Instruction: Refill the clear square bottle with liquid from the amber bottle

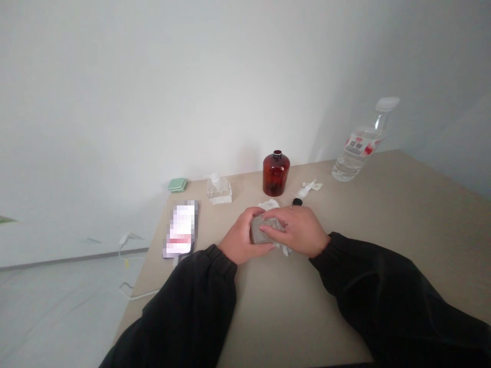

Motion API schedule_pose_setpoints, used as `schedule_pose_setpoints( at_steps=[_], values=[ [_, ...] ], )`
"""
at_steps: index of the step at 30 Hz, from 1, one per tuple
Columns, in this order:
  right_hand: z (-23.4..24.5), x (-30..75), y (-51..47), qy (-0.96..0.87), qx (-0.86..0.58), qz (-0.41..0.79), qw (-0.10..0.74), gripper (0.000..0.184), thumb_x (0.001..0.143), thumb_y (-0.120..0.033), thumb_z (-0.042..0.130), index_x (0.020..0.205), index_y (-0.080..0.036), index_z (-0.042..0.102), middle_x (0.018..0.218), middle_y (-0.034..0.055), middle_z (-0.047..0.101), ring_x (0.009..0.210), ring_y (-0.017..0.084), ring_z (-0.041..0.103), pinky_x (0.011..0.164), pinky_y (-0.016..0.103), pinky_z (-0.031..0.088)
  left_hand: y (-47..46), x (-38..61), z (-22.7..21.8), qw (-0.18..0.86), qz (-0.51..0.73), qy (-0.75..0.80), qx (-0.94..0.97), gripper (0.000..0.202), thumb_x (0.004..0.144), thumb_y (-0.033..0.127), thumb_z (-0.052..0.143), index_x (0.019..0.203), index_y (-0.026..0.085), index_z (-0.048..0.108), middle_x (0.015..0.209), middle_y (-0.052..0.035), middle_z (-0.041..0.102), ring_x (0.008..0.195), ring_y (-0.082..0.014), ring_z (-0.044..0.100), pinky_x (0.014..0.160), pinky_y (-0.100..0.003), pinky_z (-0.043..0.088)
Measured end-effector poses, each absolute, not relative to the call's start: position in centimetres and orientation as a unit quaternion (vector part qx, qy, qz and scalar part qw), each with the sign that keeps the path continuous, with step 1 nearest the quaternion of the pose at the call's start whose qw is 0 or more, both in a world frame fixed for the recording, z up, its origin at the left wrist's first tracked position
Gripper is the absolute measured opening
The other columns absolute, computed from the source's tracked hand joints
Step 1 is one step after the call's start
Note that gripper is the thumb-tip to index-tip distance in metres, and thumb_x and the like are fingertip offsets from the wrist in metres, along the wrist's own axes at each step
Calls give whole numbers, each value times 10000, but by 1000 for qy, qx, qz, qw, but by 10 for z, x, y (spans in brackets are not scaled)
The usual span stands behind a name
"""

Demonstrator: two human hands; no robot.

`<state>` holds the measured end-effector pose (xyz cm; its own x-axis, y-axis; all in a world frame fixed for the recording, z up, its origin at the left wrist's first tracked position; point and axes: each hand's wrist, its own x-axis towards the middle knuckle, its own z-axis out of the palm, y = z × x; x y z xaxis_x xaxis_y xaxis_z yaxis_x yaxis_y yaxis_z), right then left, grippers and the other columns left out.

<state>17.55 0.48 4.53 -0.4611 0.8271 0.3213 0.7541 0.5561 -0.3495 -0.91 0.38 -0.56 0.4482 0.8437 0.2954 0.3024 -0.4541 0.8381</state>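
Observation:
My left hand and my right hand meet over the beige table, both closed round a small grey block-like object. The right thumb and fingers press on its top. White crumpled tissue lies under and beside the hands, and another bit of tissue shows just behind them. Both arms wear black sleeves. What the grey object is I cannot make out.
Behind the hands stand an amber bottle, a small clear bottle, a black cap and a white pump piece. A water bottle stands far right, a green case and a phone at left. White cables run over the floor.

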Motion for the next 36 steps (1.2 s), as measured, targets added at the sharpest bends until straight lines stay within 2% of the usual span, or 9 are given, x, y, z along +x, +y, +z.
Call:
schedule_pose_setpoints(
  at_steps=[3,7,13,18,25,27,31,36],
  values=[
    [45,178,5,-856,-462,57,227,316,851,-485,564,939,-236,739,785,47,747,706,210,647,634,293,359,5,-10,-7,390,372,370,757,814,625,357,831,1273,212,361,1253,-112,485,1184,-304,489,1033,-476,383],
    [46,184,6,-845,-479,41,234,357,847,-517,558,911,-220,744,681,43,709,628,190,611,607,285,353,4,-10,-6,427,383,363,734,876,606,387,844,1289,223,320,1251,-105,462,1149,-294,492,996,-475,408],
    [47,193,9,-825,-508,40,246,354,841,-515,561,910,-218,741,570,13,629,533,148,536,560,260,328,3,-8,-7,391,391,386,739,831,625,317,828,1284,237,328,1252,-101,438,1141,-283,466,953,-465,421],
    [45,195,11,-828,-503,37,245,359,846,-521,551,897,-219,739,565,10,619,539,149,537,560,261,314,3,-7,-9,372,385,398,745,759,664,248,786,1284,216,349,1246,-109,457,1089,-258,500,943,-453,435],
    [44,195,11,-843,-491,39,216,371,854,-518,537,906,-204,728,565,15,619,574,169,562,571,271,298,3,-6,-5,371,367,402,752,782,658,247,787,1322,202,376,1242,-120,489,1083,-267,505,952,-466,424],
    [45,197,10,-844,-490,49,213,366,854,-521,541,926,-210,718,621,21,645,608,174,577,578,271,306,3,-6,-5,373,369,400,752,774,657,248,790,1318,207,389,1241,-118,496,1076,-265,509,945,-461,426],
    [48,201,10,-854,-468,68,219,369,830,-525,580,1008,-220,688,893,62,675,806,215,616,678,293,390,4,-7,-6,373,377,397,749,769,653,244,794,1313,206,401,1224,-112,515,1059,-257,518,932,-446,434],
    [46,205,12,-859,-451,111,215,556,753,-525,674,1209,-215,599,1097,104,584,970,263,597,818,355,455,3,-7,-6,375,381,397,746,770,639,264,812,1297,197,417,1213,-114,533,1044,-260,529,925,-438,438]
  ],
)
